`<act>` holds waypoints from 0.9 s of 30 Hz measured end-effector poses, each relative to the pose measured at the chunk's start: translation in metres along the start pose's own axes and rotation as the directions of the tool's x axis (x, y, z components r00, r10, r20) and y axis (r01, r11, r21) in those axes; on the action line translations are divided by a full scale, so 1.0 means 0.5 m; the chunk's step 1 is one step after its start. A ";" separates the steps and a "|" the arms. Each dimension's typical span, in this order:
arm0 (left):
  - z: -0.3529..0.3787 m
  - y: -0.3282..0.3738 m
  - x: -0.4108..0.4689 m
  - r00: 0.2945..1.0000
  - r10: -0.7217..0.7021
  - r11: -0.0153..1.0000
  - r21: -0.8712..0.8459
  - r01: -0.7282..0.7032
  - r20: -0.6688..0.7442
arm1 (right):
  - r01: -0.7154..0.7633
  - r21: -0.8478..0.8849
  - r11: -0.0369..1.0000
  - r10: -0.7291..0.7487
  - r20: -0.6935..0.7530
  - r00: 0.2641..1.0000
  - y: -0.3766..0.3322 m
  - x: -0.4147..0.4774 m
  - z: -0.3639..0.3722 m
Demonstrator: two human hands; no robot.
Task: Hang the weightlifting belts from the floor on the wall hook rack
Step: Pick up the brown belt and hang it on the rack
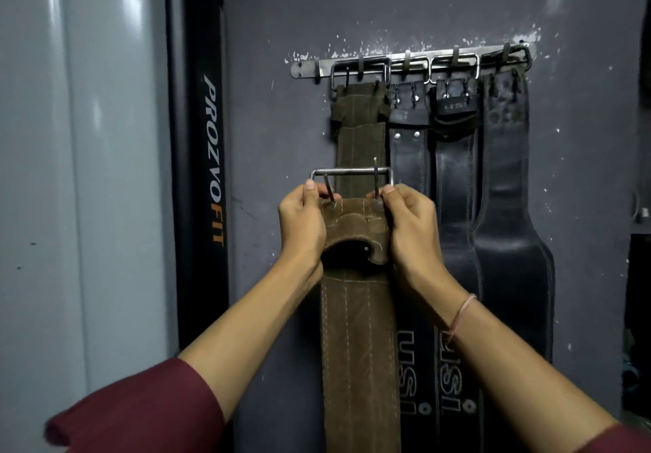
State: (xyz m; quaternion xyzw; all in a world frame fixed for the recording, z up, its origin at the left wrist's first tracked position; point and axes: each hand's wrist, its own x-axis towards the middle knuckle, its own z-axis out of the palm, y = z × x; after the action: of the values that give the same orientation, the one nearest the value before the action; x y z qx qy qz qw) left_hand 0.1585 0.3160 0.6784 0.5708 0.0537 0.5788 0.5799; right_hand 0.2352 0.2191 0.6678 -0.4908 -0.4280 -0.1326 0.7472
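I hold a brown suede weightlifting belt (pixel 359 340) upright in front of the wall, its steel buckle (pixel 351 172) on top with two prongs sticking up. My left hand (pixel 304 222) grips the buckle end on the left, my right hand (pixel 410 225) grips it on the right. The buckle is well below the metal hook rack (pixel 412 61) on the wall. On the rack hang an olive suede belt (pixel 359 125) at the left and three black leather belts (pixel 507 178) to its right.
A black upright post marked PROZVOFIT (pixel 213 157) stands left of the rack. Further left is a pale grey glossy panel (pixel 81 171). The dark grey wall (pixel 274 128) between post and belts is bare. Dark objects sit at the right edge.
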 end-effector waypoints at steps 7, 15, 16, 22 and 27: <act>0.026 0.061 0.189 0.976 0.161 0.959 0.208 -0.190 0.150 | 0.091 0.073 0.993 -0.085 -0.072 0.994 0.000 0.204 0.059; 0.061 0.092 0.377 0.939 0.322 0.922 0.266 -0.282 -0.122 | 0.227 0.011 0.974 -0.227 -0.021 0.974 -0.042 0.368 0.155; 0.063 0.096 0.391 0.927 0.344 0.915 0.278 -0.293 -0.153 | 0.221 0.004 0.975 -0.220 -0.025 0.975 -0.044 0.384 0.165; 0.068 0.106 0.462 0.867 0.445 0.867 0.350 -0.354 -0.225 | 0.209 -0.003 0.978 -0.209 -0.075 0.975 -0.048 0.452 0.210; 0.075 0.128 0.528 0.886 0.435 0.867 0.339 -0.364 -0.161 | 0.145 -0.048 0.988 -0.152 -0.187 0.970 -0.064 0.503 0.236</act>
State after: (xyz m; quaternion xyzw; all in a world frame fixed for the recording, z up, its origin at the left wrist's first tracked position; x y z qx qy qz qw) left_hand 0.2324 0.4665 0.8957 0.5791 0.0879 0.7344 0.3430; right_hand 0.3057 0.3596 0.8995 -0.4552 -0.3878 -0.2419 0.7641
